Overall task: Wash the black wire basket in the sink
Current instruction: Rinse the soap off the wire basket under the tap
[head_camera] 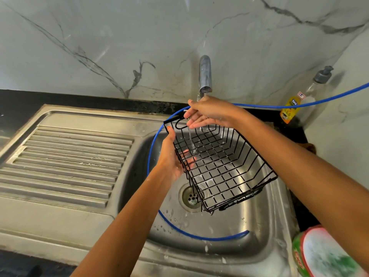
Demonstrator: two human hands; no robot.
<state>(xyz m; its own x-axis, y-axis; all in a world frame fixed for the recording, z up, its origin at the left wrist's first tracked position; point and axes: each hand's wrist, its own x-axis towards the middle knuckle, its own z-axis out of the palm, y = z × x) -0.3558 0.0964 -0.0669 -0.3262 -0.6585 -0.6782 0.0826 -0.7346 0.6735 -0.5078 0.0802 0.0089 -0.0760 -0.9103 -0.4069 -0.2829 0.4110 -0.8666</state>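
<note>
Basket rinse under running tap
Left hand (172, 158) grips black wire basket (219, 166) by its side, tilted over sink (265, 226); right hand (207, 113), fingers straight and together, under tap (205, 74) stream.

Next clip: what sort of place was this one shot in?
Most likely a home kitchen. A steel sink with a ribbed draining board sits under a running tap, against a marble-look wall. A pump bottle stands in the corner, and the hands hold a black wire basket under the water.
</note>
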